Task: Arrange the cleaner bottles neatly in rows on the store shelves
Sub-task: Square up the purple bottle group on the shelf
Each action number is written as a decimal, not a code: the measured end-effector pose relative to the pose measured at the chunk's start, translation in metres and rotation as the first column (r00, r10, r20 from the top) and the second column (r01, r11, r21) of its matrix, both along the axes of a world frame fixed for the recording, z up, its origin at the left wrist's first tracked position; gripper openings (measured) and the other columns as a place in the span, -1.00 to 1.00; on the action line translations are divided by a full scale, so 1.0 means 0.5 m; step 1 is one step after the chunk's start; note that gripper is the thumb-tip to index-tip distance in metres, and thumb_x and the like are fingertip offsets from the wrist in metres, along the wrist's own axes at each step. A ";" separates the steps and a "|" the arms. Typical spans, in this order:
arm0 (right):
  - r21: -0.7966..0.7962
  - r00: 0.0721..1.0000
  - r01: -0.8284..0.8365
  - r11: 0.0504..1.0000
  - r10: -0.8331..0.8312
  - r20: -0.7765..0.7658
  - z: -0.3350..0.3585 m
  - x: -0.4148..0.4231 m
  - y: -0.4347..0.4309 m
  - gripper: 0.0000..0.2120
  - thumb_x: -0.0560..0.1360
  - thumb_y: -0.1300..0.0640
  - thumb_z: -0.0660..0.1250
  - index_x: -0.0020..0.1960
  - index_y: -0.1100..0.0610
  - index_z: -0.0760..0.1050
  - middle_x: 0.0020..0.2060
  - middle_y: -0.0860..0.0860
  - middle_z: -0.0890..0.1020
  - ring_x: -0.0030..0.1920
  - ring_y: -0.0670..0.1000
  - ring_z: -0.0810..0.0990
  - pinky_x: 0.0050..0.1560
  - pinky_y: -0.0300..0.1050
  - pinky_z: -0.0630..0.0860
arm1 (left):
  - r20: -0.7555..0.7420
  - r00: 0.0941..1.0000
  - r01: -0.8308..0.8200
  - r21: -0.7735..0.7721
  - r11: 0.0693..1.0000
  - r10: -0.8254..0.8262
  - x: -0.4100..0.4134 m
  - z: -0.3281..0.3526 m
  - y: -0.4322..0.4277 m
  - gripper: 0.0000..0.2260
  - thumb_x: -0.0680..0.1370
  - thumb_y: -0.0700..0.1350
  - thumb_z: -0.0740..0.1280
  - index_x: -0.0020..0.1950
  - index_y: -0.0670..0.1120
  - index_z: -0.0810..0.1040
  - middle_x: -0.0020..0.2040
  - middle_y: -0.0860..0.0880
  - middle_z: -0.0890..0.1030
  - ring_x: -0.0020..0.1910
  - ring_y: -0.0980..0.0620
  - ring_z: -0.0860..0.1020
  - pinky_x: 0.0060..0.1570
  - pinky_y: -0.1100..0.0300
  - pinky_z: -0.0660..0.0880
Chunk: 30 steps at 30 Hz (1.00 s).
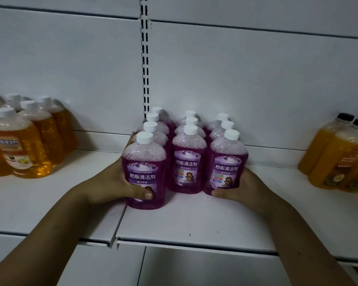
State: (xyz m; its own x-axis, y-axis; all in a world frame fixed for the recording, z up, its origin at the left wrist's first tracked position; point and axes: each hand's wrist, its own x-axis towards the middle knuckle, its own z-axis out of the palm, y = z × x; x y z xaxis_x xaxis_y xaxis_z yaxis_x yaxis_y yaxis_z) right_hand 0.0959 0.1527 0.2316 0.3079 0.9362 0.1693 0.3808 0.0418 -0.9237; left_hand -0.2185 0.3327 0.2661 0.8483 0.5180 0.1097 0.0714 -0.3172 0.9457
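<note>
The purple cleaner bottles (pixel 189 162) stand upright on the white shelf (pixel 194 219) in three files running back to the rear panel (pixel 256 79), labels facing out, caps lined up one behind another. The left file has four, the others three each, so the front-left bottle (pixel 145 168) stands nearer the shelf edge than its neighbours. The hands bracket the block from both sides, which looks like a squeeze meant to close the gaps and square the rows. The left hand (pixel 112 186) wraps the front-left bottle, thumb laid across the foot of its label and fingers (pixel 132 136) reaching along its far flank. The right hand (pixel 250 186) mirrors it on the front-right bottle (pixel 227 164), thumb across the lower front (its fingers are hidden behind the bottle, so how far they curl I cannot tell). Both forearms come in low from the near corners, angled inward, wrists roughly level with the bottles' lower halves. Orange bottles (pixel 29 149) with white caps sit well apart on the left, and black-capped orange ones (pixel 339 162) well apart on the right.
</note>
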 end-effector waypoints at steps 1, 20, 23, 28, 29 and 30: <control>0.004 1.000 0.002 1.000 -0.002 -0.002 0.001 -0.001 0.000 -0.24 0.24 0.24 0.68 0.39 0.12 0.49 0.16 -0.04 0.75 0.18 -0.01 0.72 0.12 -0.17 0.64 | -0.004 1.000 -0.006 0.006 1.000 0.006 0.001 0.002 -0.005 -0.02 0.31 -0.43 0.60 0.64 -0.17 0.20 0.34 -0.06 0.66 0.29 -0.04 0.66 0.15 0.16 0.63; 0.027 0.998 0.063 0.998 -0.063 -0.001 -0.005 0.005 0.002 -0.21 0.22 0.32 0.72 0.37 0.11 0.50 0.13 -0.03 0.75 0.14 -0.01 0.74 0.11 -0.12 0.66 | -0.038 0.997 -0.072 -0.026 0.997 0.071 0.005 0.018 -0.029 -0.31 0.32 -0.35 0.58 0.39 0.01 0.49 0.18 0.06 0.74 0.15 0.06 0.71 0.02 0.29 0.63; 0.034 0.998 0.065 0.997 -0.065 0.009 -0.003 0.003 0.003 -0.18 0.20 0.32 0.72 0.39 0.09 0.48 0.14 -0.06 0.75 0.14 -0.05 0.73 0.08 -0.17 0.66 | -0.033 0.997 -0.068 -0.018 0.998 0.067 0.003 0.016 -0.026 -0.30 0.31 -0.36 0.58 0.41 -0.05 0.50 0.19 0.01 0.74 0.16 0.03 0.71 0.05 0.26 0.63; 0.027 0.997 0.077 0.997 -0.077 0.029 -0.003 0.003 0.002 -0.18 0.19 0.31 0.73 0.38 0.11 0.50 0.12 -0.07 0.75 0.12 -0.05 0.74 0.05 -0.22 0.65 | -0.012 0.998 -0.064 -0.001 0.998 0.064 0.006 0.015 -0.025 -0.28 0.29 -0.35 0.57 0.41 -0.05 0.47 0.17 0.03 0.74 0.14 0.05 0.71 0.03 0.29 0.62; 0.025 0.996 0.084 0.996 -0.084 0.031 -0.003 0.003 0.001 -0.19 0.19 0.31 0.73 0.37 0.11 0.51 0.11 -0.07 0.76 0.11 -0.05 0.74 0.04 -0.22 0.65 | -0.012 0.998 -0.061 -0.002 0.998 0.060 0.006 0.015 -0.024 -0.28 0.28 -0.35 0.57 0.41 -0.04 0.48 0.16 0.03 0.74 0.14 0.06 0.71 0.02 0.29 0.62; 0.024 0.996 0.086 0.996 -0.087 0.031 -0.002 0.003 0.001 -0.20 0.19 0.32 0.73 0.36 0.11 0.52 0.10 -0.07 0.76 0.10 -0.05 0.75 0.03 -0.23 0.64 | -0.014 0.998 -0.058 -0.003 0.998 0.058 0.006 0.014 -0.023 -0.27 0.29 -0.35 0.58 0.41 -0.04 0.47 0.17 0.03 0.74 0.14 0.05 0.71 0.03 0.28 0.62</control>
State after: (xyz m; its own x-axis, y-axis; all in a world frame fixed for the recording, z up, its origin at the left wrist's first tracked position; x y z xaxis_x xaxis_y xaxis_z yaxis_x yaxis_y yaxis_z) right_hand 0.0974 0.1531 0.2306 0.3817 0.9022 0.2008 0.4134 0.0277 -0.9101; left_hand -0.2156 0.3212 0.2732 0.8184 0.5666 0.0962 0.1030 -0.3093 0.9454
